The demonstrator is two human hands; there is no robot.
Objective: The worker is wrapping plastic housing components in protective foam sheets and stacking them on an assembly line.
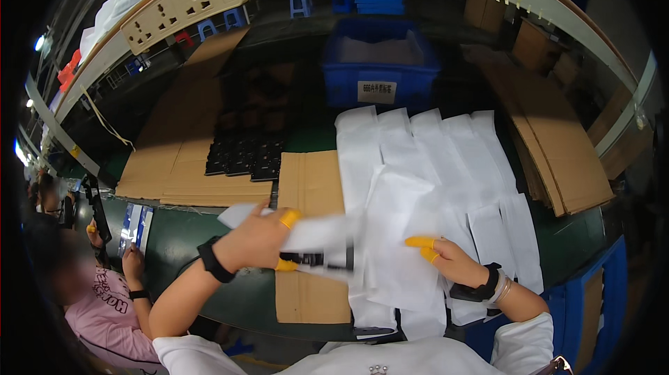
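Black remote going into a white sleeve, partly in.

The sleeve (313, 234) lies crosswise over the near edge of the bench, blurred by motion, with the black remote (317, 259) showing along its lower edge, so the bagging looks under way but not finished. The left hand (254, 241) is clamped on sleeve and remote, yellow finger cots on thumb and forefinger. The right hand (449, 258), also in yellow cots, rests fingers together and flat on the pile of white sleeves (425, 187) just to the right, holding nothing that I can make out. Many sleeves lie overlapped in that pile; I cannot tell which are filled. Farther left, a tray of black remotes (245, 155) sits on cardboard (174, 166), seemingly left to bag. A blue bin (380, 61) stands at the far side; another person (104, 298) works at near left.
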